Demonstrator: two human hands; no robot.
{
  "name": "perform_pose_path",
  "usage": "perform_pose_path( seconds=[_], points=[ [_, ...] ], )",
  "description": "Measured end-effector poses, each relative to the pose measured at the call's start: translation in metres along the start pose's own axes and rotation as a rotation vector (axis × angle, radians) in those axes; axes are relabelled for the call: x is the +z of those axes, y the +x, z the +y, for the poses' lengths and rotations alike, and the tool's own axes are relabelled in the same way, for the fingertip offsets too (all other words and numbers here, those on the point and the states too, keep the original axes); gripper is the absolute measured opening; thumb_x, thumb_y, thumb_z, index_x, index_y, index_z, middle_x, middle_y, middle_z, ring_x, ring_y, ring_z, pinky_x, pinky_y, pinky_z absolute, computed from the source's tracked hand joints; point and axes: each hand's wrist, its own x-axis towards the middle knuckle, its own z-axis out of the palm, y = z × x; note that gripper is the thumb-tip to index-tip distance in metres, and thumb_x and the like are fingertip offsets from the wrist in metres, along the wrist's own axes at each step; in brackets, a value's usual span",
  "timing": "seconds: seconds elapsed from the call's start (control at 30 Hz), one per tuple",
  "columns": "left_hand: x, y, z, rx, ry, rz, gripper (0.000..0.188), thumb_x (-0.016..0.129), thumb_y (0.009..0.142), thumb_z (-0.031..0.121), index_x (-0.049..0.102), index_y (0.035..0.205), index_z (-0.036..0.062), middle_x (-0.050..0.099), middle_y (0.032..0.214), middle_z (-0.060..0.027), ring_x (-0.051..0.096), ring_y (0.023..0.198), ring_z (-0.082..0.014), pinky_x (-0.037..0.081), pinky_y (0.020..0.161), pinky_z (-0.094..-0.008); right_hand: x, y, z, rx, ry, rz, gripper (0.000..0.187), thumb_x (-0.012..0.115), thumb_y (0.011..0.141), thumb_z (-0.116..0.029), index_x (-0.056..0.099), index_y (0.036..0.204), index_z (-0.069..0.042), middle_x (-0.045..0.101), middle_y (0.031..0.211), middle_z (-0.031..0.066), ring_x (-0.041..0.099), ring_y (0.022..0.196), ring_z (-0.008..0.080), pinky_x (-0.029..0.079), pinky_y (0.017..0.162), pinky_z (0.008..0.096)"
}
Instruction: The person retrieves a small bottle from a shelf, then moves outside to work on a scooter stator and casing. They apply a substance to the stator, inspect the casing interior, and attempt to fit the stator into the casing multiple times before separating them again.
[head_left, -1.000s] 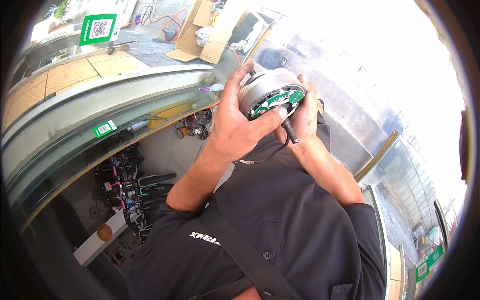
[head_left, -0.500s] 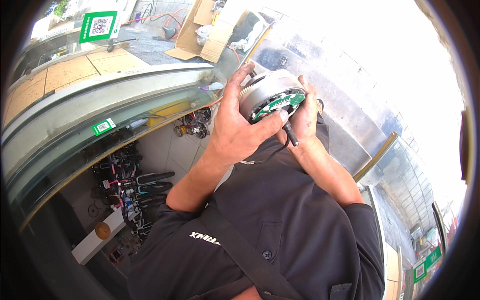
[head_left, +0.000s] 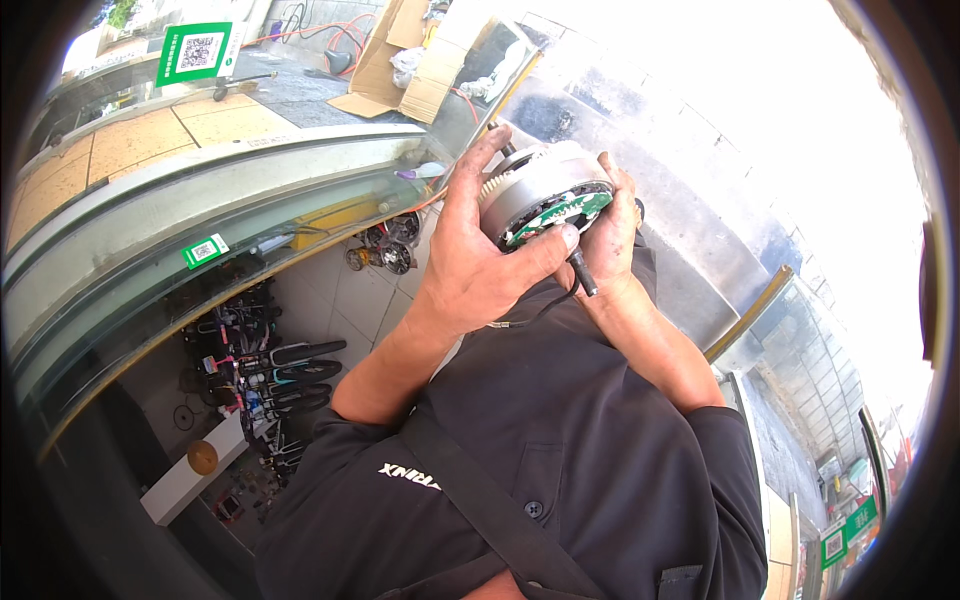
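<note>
Between my two hands, in front of my chest, is a round silver hub motor. Its lower face shows a green circuit board, and a dark axle sticks out toward me with a black cable hanging beside it. My left hand is wrapped round the left side, thumb pressed near the axle and fingers reaching to the far side. My right hand grips the right side; part of its palm and fingers is hidden behind the motor.
A glass door panel with a metal frame stands to my left. Beyond it lie an open cardboard box and an orange cable. Steps lie ahead right. Bicycles and wheel-like parts are on the tiled floor at left.
The motor has tilted very slightly in my hands, so a little less of the circuit board faces me. Both hands keep their grip.
</note>
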Motion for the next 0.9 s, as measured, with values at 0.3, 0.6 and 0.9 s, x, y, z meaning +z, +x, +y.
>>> perform_pose_path(
  seconds=[0.3, 0.6, 0.9],
  points=[
    [0.008, -0.001, 0.006, 0.006, -0.051, 0.004, 0.102, 0.089, 0.082, 0.017, 0.029, 0.162, -0.0043, 0.058, 0.135, -0.0222, 0.064, 0.123, -0.0273, 0.055, 0.102, -0.0386, -0.003, 0.000, -0.004, -0.015, -0.023, -0.010, 0.067, 0.051, 0.104, -0.056, 0.063, 0.133, 0.003, 0.071, 0.126, 0.0225, 0.069, 0.117, 0.0375, 0.054, 0.106, 0.0529],
    [0.005, 0.000, -0.004, 0.070, 0.088, -0.033, 0.101, 0.089, 0.082, 0.015, 0.029, 0.162, -0.0049, 0.057, 0.136, -0.0212, 0.065, 0.122, -0.0273, 0.056, 0.100, -0.0381, 0.002, -0.009, -0.010, 0.004, 0.039, -0.054, 0.064, 0.052, 0.104, -0.054, 0.063, 0.134, 0.002, 0.071, 0.128, 0.0213, 0.069, 0.117, 0.0368, 0.053, 0.106, 0.0528],
    [0.021, -0.012, 0.001, 0.191, 0.112, -0.018, 0.101, 0.085, 0.083, 0.007, 0.025, 0.163, -0.0036, 0.053, 0.141, -0.0223, 0.061, 0.127, -0.0280, 0.054, 0.106, -0.0410, -0.007, -0.004, -0.013, -0.015, 0.082, -0.133, 0.064, 0.052, 0.102, -0.056, 0.065, 0.130, 0.001, 0.073, 0.120, 0.0195, 0.070, 0.108, 0.0349, 0.056, 0.099, 0.0496]
  ],
)
